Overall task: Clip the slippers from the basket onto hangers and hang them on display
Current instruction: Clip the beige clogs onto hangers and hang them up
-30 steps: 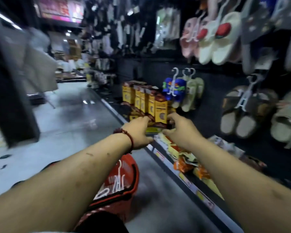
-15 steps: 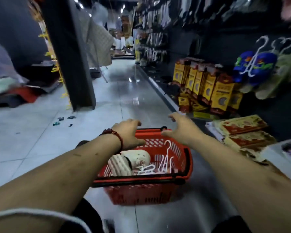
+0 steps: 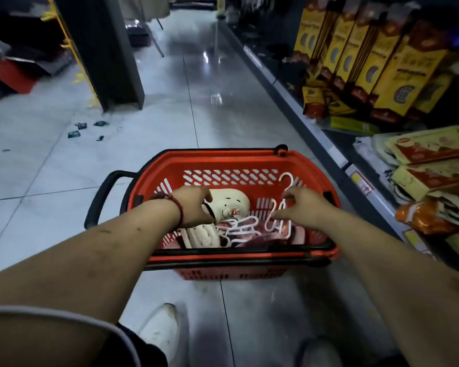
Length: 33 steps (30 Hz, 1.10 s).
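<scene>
Basket: the red basket (image 3: 313, 168) is set on the floor (image 3: 64, 168) at the centre of the frame, just beside the shelf (image 3: 326, 144) at the right, likely so that stock stays within reach of the display.
Slippers: a cream slipper (image 3: 233, 203) is lying top-up in the middle of the basket, and a ribbed sole (image 3: 203, 235) is seen on edge below it; pink ones (image 3: 255, 239) are buried at the bottom.
Hangers: white hangers (image 3: 240, 226) are tangled on top of the pink pair, and one hook (image 3: 286, 181) is propped against the far right wall.
Left hand: the left hand (image 3: 194, 207) is lowered onto the cream slipper's near end with fingers bent in a claw; whether a grip is closed cannot be told.
Right hand: the right hand (image 3: 300, 207) is held over the hangers with fingers spread and half bent; nothing is seen to be gripped.
Step judged: a slipper and a hanger are being reached for together, one per hand, so that clipping can be done at once.
Risk judged: several interlocked hangers may be lifted together.
</scene>
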Each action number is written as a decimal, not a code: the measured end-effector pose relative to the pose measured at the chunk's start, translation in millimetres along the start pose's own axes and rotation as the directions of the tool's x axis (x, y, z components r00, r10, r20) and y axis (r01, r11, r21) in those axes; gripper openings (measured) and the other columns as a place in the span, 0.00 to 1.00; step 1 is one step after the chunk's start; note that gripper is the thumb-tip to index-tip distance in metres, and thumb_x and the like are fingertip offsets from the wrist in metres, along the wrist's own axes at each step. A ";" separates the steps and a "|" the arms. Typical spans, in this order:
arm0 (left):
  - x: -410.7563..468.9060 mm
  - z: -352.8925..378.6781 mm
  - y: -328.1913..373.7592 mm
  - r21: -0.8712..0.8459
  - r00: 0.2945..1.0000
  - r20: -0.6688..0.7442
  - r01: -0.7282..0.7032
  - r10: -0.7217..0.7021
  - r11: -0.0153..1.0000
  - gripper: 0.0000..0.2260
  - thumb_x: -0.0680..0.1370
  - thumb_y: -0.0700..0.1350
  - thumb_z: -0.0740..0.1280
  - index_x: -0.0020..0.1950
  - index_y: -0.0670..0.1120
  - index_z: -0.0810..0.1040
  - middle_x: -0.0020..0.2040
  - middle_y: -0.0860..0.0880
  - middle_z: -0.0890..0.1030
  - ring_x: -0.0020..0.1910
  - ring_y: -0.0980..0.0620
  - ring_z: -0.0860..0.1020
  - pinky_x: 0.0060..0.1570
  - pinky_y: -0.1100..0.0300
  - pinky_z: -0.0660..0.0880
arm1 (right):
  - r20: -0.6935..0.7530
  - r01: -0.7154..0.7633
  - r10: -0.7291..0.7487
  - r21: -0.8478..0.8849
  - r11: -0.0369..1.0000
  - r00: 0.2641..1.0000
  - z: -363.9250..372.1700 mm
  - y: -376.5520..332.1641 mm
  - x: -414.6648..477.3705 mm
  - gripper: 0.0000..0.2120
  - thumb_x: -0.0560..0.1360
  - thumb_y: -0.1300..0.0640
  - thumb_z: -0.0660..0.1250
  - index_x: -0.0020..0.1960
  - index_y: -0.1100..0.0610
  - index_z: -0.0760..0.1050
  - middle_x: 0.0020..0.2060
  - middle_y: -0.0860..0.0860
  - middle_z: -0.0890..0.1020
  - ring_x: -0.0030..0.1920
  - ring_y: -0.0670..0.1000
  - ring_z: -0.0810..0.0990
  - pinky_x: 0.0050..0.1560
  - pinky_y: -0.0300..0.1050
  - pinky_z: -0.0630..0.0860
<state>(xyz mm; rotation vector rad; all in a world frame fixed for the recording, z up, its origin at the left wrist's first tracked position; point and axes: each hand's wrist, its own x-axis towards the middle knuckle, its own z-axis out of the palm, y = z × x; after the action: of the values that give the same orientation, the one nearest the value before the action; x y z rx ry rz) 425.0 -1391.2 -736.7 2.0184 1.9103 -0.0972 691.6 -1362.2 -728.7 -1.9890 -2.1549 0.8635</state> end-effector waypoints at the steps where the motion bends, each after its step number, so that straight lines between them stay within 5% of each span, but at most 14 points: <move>1: 7.2 2.1 -3.3 0.030 1.000 0.019 -0.012 0.012 0.999 0.26 0.73 0.54 0.72 0.69 0.47 0.73 0.65 0.45 0.77 0.64 0.45 0.75 0.62 0.55 0.73 | 0.033 -0.034 0.034 -0.023 0.999 0.999 3.4 5.5 11.1 0.32 0.69 0.49 0.79 0.68 0.58 0.74 0.62 0.55 0.80 0.60 0.55 0.79 0.59 0.45 0.75; 7: 38.7 15.0 -24.6 0.193 0.991 0.128 -0.058 0.033 0.979 0.25 0.73 0.52 0.70 0.69 0.51 0.73 0.64 0.46 0.77 0.62 0.44 0.76 0.59 0.54 0.74 | 0.145 -0.086 0.096 -0.071 0.994 0.985 23.4 12.4 67.0 0.32 0.68 0.52 0.80 0.68 0.59 0.73 0.48 0.52 0.77 0.47 0.52 0.77 0.42 0.40 0.70; 15: 65.8 26.1 -25.5 0.305 0.971 0.231 -0.125 0.054 0.944 0.23 0.74 0.49 0.68 0.69 0.52 0.72 0.65 0.46 0.75 0.63 0.44 0.75 0.61 0.49 0.74 | 0.078 -0.152 0.161 -0.112 0.982 0.984 35.7 15.8 108.2 0.17 0.73 0.55 0.75 0.59 0.60 0.79 0.55 0.57 0.81 0.54 0.57 0.80 0.52 0.44 0.76; 18: 72.6 31.3 -28.2 0.352 0.966 0.260 -0.095 0.001 0.931 0.23 0.73 0.49 0.68 0.68 0.49 0.73 0.64 0.45 0.75 0.60 0.43 0.77 0.58 0.48 0.76 | 0.049 -0.189 0.194 -0.088 0.978 0.980 40.7 20.3 119.5 0.16 0.74 0.54 0.73 0.58 0.60 0.79 0.54 0.57 0.82 0.51 0.57 0.80 0.48 0.43 0.73; 23: 81.7 41.1 -22.9 0.326 0.937 0.346 -0.081 -0.039 0.942 0.25 0.74 0.46 0.68 0.71 0.45 0.71 0.67 0.43 0.74 0.63 0.42 0.76 0.62 0.49 0.75 | 0.250 -0.257 0.265 -0.062 0.964 0.931 48.8 29.0 125.0 0.12 0.74 0.54 0.73 0.50 0.62 0.79 0.35 0.56 0.79 0.35 0.56 0.79 0.33 0.43 0.75; 26: 85.0 45.7 -20.3 0.323 0.915 0.400 -0.082 -0.057 0.943 0.26 0.74 0.46 0.69 0.72 0.45 0.71 0.67 0.43 0.75 0.64 0.44 0.76 0.63 0.49 0.75 | 0.325 -0.270 0.276 -0.065 0.961 0.904 52.8 32.3 125.5 0.11 0.74 0.54 0.74 0.48 0.62 0.80 0.33 0.57 0.77 0.32 0.56 0.79 0.30 0.42 0.76; 33: 84.9 35.9 -29.6 0.345 0.915 0.301 0.160 -0.270 0.925 0.34 0.75 0.52 0.66 0.78 0.49 0.58 0.79 0.41 0.50 0.73 0.34 0.65 0.68 0.43 0.69 | 0.379 -0.228 0.227 -0.042 0.973 0.897 51.8 29.2 122.4 0.12 0.72 0.56 0.76 0.50 0.62 0.78 0.34 0.57 0.75 0.33 0.56 0.76 0.26 0.38 0.72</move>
<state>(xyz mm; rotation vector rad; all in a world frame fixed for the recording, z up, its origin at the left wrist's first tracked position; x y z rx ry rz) 410.2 -1320.5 -801.1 1.8050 1.9717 -0.8072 677.1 -1265.2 -823.0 -2.2621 -2.1160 1.3948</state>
